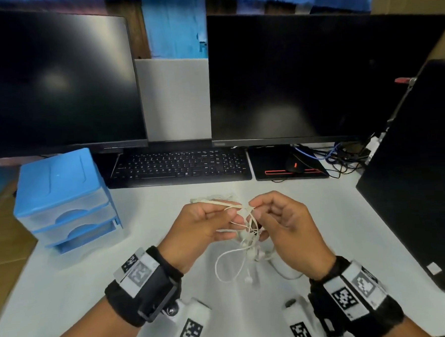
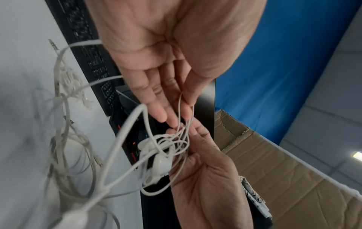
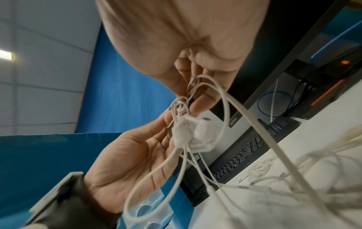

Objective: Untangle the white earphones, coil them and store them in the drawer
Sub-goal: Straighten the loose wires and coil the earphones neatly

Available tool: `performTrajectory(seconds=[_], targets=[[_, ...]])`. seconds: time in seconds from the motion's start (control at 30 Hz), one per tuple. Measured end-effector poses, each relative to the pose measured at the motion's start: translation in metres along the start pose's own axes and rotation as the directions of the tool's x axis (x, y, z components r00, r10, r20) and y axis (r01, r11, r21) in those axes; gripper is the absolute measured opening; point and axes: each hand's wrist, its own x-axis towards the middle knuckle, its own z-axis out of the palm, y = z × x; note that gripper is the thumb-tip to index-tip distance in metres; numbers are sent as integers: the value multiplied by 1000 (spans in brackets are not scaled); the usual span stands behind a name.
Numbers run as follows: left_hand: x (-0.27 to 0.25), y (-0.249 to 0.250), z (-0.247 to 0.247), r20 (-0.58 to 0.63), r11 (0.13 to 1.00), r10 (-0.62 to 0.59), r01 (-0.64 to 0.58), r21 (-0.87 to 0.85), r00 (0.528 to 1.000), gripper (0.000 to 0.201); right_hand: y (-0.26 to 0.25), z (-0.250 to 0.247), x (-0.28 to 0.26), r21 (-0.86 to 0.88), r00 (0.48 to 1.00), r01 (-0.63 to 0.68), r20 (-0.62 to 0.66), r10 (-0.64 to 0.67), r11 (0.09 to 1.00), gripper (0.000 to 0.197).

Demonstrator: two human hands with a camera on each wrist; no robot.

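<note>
The white earphones (image 1: 248,234) are a knotted bundle held in the air over the middle of the desk, with loops and an earbud (image 1: 248,279) hanging below. My left hand (image 1: 231,215) pinches strands on the left of the knot between thumb and fingers. My right hand (image 1: 256,210) pinches a strand at the top right of it. In the left wrist view the tangle (image 2: 162,148) and an earbud (image 2: 161,164) sit between the left hand (image 2: 176,114) and the right hand (image 2: 195,139). The right wrist view shows the right hand (image 3: 192,94) pinching cord above the knot (image 3: 186,131). The blue drawer unit (image 1: 63,197) stands at the left.
More white cable lies on the desk beyond the hands (image 1: 212,197) and under the right hand (image 1: 283,270). A black keyboard (image 1: 180,166), mouse pad (image 1: 288,165) and two dark monitors stand behind. A black computer case (image 1: 417,171) fills the right side.
</note>
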Motion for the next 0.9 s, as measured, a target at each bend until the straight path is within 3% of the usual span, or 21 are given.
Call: performTrajectory(seconds=[0.17,0.37,0.5,0.6,0.77,0.9], targets=[[3,-5,0,-124,997,72,-67,43,990,6,0,5,0,46,1000,12,4,-12,999,13],[4,-9,-1,-106,993,75,-63,104,992,14,3,5,-1,26,999,-13,45,12,1000,15],[5,-6,-4,-101,996,51,-43,77,994,17,1,6,-3,108,998,-26,61,20,994,10],[6,-3,-5,-68,997,69,-65,50,995,20,1,7,-2,138,995,-42,94,30,990,23],[5,-8,0,-8,997,80,-81,-21,997,13,4,7,0,44,1000,-18,8,17,999,8],[5,-2,-2,-83,992,112,-116,-47,990,12,-5,6,-1,-3,997,40,-71,-40,999,11]])
